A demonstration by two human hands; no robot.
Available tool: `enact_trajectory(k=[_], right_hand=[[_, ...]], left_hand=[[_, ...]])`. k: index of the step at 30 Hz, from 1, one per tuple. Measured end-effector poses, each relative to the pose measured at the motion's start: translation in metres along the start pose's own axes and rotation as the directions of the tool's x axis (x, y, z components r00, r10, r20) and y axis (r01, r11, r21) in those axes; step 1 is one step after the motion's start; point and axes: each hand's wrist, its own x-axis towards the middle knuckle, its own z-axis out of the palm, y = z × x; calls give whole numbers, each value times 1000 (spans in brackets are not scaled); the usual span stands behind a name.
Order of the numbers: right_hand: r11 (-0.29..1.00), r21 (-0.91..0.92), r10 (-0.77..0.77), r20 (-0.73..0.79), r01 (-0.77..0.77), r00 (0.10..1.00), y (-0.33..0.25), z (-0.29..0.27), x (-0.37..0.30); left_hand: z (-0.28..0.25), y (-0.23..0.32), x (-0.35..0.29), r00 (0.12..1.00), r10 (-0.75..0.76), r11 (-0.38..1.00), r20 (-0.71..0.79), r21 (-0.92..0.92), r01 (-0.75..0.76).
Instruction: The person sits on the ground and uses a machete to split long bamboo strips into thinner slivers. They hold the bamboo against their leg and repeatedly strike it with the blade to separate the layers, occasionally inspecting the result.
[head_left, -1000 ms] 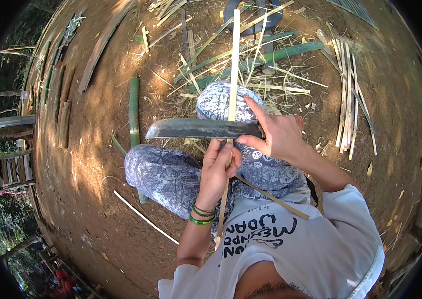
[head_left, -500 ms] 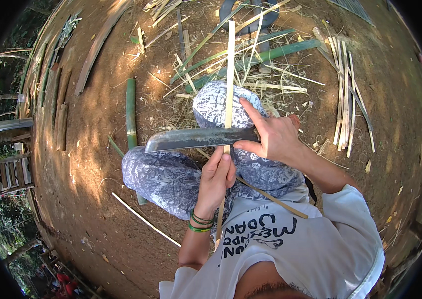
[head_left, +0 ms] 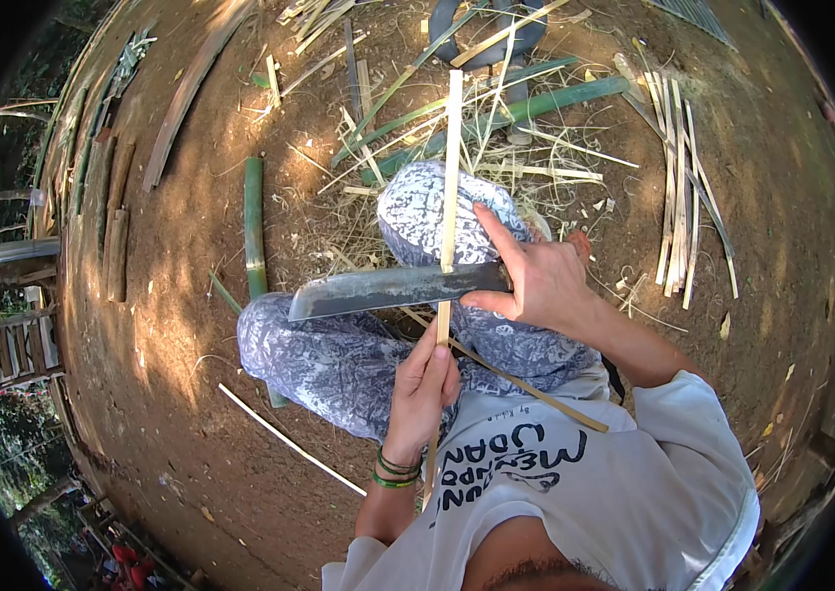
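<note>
A long pale bamboo strip runs up from my lap past my raised knee. My left hand is closed around its lower part, thumb on top. Across the strip, just above that hand, lies the blade of a machete, its tip toward the left. My right hand grips the machete at the blade's right end, covering the handle; its index finger stretches up beside the strip. A thinner, darker split-off sliver slants from near my left fingers down to the right across my shirt.
Green bamboo lengths and curly shavings lie on the dirt beyond my knees. A bundle of pale strips rests at the right. To the left are an upright-looking green bamboo piece, a plank and brown poles.
My left hand has drawn the strip down toward my body, so its top end sits lower. The machete has dropped slightly and still crosses the strip.
</note>
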Motion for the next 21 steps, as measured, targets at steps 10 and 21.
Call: enact_trajectory(k=[10,21], right_hand=[[999,-36,13,20,-12,1000,-2,-2,-2],[999,-35,-21,-31,20,999,2,4,-6]], left_hand=[[-9,-14,-26,1000,-5,997,-11,71,6],[-20,-35,-62,999,-30,1000,-43,5,30]])
